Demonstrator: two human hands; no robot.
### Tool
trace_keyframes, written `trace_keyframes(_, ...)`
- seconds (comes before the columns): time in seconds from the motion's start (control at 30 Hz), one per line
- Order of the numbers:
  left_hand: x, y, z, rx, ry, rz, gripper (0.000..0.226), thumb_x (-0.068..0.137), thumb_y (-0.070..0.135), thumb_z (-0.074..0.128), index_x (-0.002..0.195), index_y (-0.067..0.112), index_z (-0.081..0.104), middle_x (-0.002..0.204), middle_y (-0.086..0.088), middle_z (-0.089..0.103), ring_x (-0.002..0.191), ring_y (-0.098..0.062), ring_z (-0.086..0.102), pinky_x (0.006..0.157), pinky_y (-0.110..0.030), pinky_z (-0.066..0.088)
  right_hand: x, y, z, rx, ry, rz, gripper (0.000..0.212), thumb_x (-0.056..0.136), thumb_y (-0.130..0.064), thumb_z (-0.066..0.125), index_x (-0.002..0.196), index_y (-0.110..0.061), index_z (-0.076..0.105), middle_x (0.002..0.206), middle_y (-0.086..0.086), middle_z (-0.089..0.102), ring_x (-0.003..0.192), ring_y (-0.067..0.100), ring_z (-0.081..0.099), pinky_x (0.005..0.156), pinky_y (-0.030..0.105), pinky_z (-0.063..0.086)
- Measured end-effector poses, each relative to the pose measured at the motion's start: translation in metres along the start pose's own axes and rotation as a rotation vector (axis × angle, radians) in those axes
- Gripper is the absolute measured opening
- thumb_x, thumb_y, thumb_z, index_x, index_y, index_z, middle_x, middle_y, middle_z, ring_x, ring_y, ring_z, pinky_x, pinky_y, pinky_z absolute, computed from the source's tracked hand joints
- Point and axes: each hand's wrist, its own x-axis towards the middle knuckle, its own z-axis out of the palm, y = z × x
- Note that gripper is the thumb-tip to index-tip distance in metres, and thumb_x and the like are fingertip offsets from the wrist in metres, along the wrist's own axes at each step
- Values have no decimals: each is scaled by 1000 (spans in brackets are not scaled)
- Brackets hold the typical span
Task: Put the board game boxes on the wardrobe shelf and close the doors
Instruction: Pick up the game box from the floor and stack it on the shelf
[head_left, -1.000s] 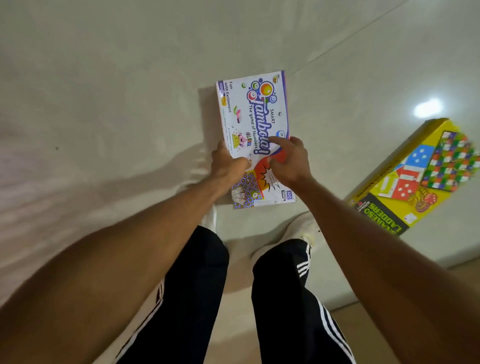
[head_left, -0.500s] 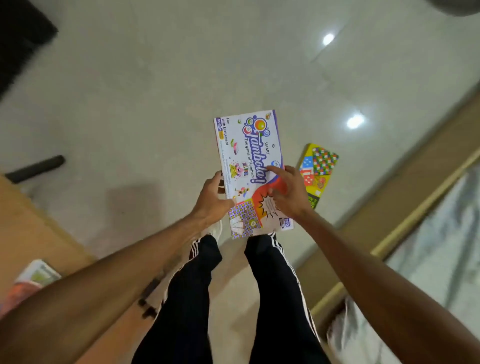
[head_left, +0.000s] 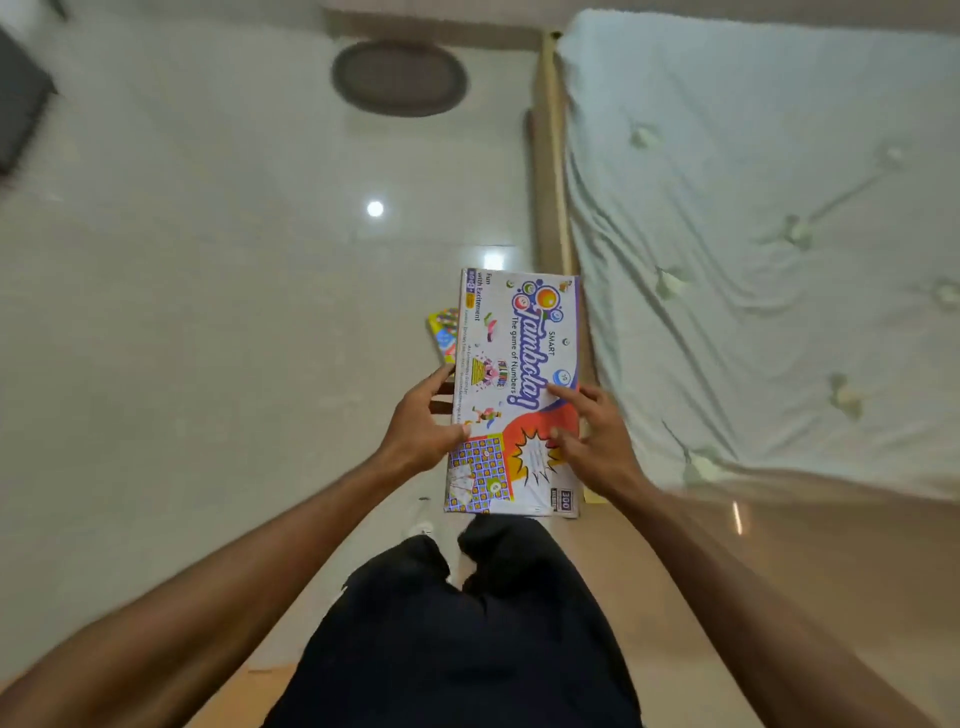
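Lifted from the floor, the Tambola box (head_left: 514, 395) now sits beside the bed (head_left: 753, 234), left hand (head_left: 423, 428) and right hand (head_left: 597, 441) each in a closed grip on it. Yellow box (head_left: 442, 332) remains on the floor; shelving and door-closing remain.

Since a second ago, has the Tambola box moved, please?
Yes. The Tambola box, then low beside the yellow box on the floor, is now lifted above it, overlapping it.

White Tambola box (head_left: 514, 384) flat, yellow box (head_left: 442, 332) beneath.
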Motion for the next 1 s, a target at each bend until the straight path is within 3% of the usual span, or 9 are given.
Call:
trace_keyframes(0.13, -25, 35, 74, 133, -230, 105, 97, 74, 1, 77, 151, 32, 26, 111, 8, 56, 94, -6, 61, 62, -17, 53, -90, 51, -47, 116, 213, 120, 55, 86, 0, 64, 135, -20, 52, 131, 6, 40, 117, 13, 48, 82, 12, 52)
trace_keyframes(0.3, -57, 62, 197, 221, -452, 184, 94, 72, 3, 80, 148, 28, 32, 113, 1, 57, 95, -11, 63, 59, -18, 56, -193, 129, -101, 274, 426, 245, 56, 85, 5, 63, 135, -16, 53, 125, 5, 40, 101, 8, 56, 74, 6, 51)
trace_keyframes(0.43, -90, 73, 315, 263, -616, 178, 97, 64, 10, 83, 147, 24, 34, 111, -1, 61, 98, -17, 65, 65, -25, 58, -274, 205, -146, 351, 568, 365, 55, 85, 4, 63, 135, -17, 54, 123, 3, 40, 112, 17, 56, 79, 19, 58)
trace_keyframes(0.5, -110, 76, 383, 277, -721, 156, 96, 67, 1, 81, 147, 22, 33, 110, 0, 62, 99, -18, 67, 64, -26, 59, -319, 246, -172, 387, 648, 418, 55, 85, 3, 63, 134, -19, 55, 123, 1, 41, 114, 18, 55, 80, 24, 59)
trace_keyframes(0.6, -135, 80, 475, 330, -864, 151, 92, 70, -9, 75, 145, 28, 34, 112, -3, 65, 99, -19, 68, 65, -29, 60, -381, 295, -206, 461, 749, 508, 55, 85, 5, 61, 134, -18, 55, 124, 0, 40, 114, 19, 58, 79, 27, 60)
trace_keyframes(0.7, -153, 90, 571, 431, -963, 201, 90, 67, 0, 79, 142, 30, 39, 112, 1, 67, 101, -16, 66, 73, -38, 61, -435, 346, -244, 520, 874, 586, 54, 86, 5, 61, 135, -17, 54, 125, 0, 41, 113, 20, 60, 78, 27, 60)
trace_keyframes(0.87, -139, 119, 701, 571, -1094, 347, 95, 60, 21, 86, 142, 38, 40, 116, 2, 67, 106, -21, 65, 82, -47, 60, -467, 416, -308, 554, 982, 644, 51, 90, 0, 60, 138, -17, 51, 127, 0, 41, 120, 19, 54, 77, 28, 61)
trace_keyframes(1.0, -125, 162, 816, 640, -1161, 422, 91, 66, 18, 85, 141, 39, 39, 116, 0, 67, 107, -19, 64, 81, -41, 60, -468, 477, -383, 568, 1091, 690, 51, 91, -4, 61, 138, -20, 50, 127, -1, 40, 118, 18, 55, 75, 27, 61)
